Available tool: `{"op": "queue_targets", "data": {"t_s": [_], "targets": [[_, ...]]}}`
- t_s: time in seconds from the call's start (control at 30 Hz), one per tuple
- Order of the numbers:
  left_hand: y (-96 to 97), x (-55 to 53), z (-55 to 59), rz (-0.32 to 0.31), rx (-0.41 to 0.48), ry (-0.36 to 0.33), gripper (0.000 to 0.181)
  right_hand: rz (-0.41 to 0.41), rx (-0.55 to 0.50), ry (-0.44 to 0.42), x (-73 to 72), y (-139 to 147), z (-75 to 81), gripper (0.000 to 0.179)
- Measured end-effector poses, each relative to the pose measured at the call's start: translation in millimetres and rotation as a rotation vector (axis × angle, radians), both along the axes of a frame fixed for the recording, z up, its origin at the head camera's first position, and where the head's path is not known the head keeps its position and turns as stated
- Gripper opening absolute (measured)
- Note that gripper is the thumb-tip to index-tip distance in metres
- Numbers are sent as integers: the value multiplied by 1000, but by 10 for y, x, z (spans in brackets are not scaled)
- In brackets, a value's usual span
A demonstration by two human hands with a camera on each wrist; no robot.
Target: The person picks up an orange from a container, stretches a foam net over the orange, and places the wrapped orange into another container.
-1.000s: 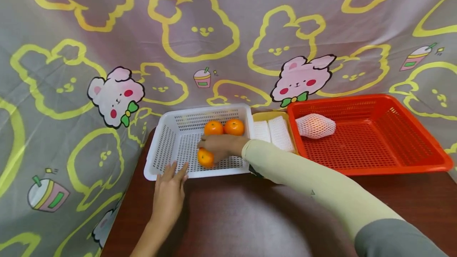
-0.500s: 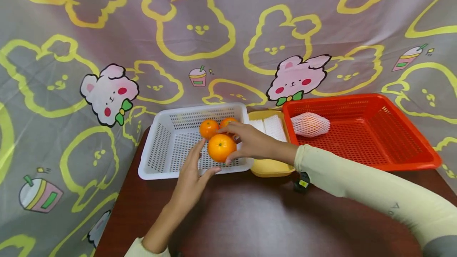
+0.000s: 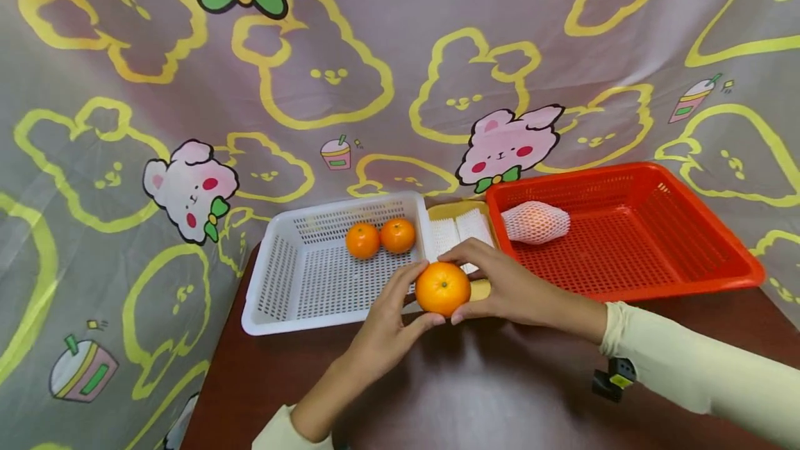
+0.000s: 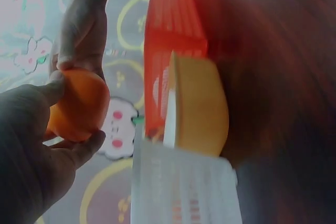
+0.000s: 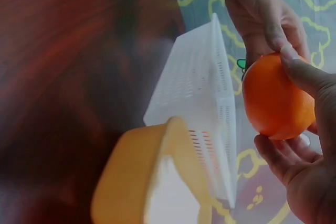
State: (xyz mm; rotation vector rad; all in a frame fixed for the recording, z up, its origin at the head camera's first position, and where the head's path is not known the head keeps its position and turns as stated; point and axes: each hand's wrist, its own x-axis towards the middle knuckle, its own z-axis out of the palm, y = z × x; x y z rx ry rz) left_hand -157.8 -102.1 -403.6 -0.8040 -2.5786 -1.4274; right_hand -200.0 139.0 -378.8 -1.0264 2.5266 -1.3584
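Note:
Both hands hold one orange (image 3: 443, 288) between them, raised in front of the yellow basket (image 3: 481, 290). My left hand (image 3: 384, 328) grips its left side, fingers behind and thumb at the lower front. From the right, my right hand (image 3: 512, 287) pinches it with fingers over the top and thumb below. The orange's stem end faces the head camera. Two more oranges, one on the left (image 3: 363, 240) and one on the right (image 3: 398, 235), sit together in the white basket (image 3: 300, 321). White foam net sleeves (image 3: 445, 236) lie in the yellow basket, partly hidden by the right hand.
A red basket (image 3: 625, 242) stands at the right, with a fruit in a foam net (image 3: 536, 222) at its left end. The baskets line the back of the dark wooden table (image 3: 425, 401), against a patterned cloth (image 3: 350, 54).
My right hand has lifted an orange out of the white basket and moved right with it. My left hand has left the basket's front rim and now grips the orange too.

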Motion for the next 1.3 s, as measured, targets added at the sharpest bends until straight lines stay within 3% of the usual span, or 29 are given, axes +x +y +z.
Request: {"op": "queue_targets", "data": {"t_s": [0.2,0.43,0.63,0.8,0.87,1.07,1.3], "targets": [[173,85,-45,-58,29,-50,69,-42,53,37,200,204,-82,74],[271,209,-166,-114,-23,-1,67,-53,95,16,473,376,-193,70],[320,335,-331,-188,-12,-71,65,-5,8,7,649,453,-382,61],[329,401,-469,-163,-91,-120,67,-21,20,81,738,432,-616,62],[324,416,-534,-149,-132,-104,69,-40,40,93,758,413,-694,61],[336,433,-710,-115,-170,-88,70,-67,60,51,758,380,-838,59],[347,427,-786,-89,-214,-145,72,-120,139,22,749,363,-940,59]]}}
